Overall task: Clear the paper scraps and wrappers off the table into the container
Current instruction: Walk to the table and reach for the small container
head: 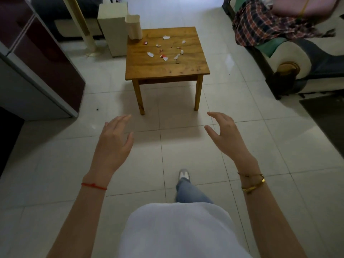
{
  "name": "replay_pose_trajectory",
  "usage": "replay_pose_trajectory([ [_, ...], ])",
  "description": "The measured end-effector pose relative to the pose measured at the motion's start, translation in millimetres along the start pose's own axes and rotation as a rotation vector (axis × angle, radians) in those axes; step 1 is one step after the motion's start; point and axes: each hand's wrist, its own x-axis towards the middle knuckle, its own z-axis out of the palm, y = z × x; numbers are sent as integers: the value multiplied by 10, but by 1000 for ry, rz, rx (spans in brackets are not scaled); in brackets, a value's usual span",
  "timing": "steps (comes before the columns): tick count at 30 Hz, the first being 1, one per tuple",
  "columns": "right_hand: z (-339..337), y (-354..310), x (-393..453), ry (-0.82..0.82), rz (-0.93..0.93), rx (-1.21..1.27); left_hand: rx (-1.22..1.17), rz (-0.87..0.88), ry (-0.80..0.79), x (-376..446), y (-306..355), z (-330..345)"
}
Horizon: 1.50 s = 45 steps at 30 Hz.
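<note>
Left hand [113, 144] and right hand [226, 135] both raised over the floor tiles [55, 164], fingers spread, nothing held. Wooden table [167, 68] at 12 o'clock, well apart from the hands. Paper scraps and wrappers [164, 57] scattered mid-tabletop. Cream container [133, 27] upright on the table's 11 o'clock corner.

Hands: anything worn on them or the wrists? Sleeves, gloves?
No gloves, and no sleeves in view: both forearms are bare. The left hand has a thin red string around its wrist. The right hand has a thin gold chain and a gold bangle on its wrist. No rings visible.
</note>
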Motion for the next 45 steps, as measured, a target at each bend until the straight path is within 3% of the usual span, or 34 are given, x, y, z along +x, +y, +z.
replay_pose_trajectory([
  [12,91,377,2621,1,-52,12,6,-73,41,2461,-186,287],
  [23,291,332,4880,-53,-147,87,-30,-158,76,4360,-532,440],
  [45,1430,-35,8696,-90,44,59,-43,-142,-87,8474,-2127,537],
])
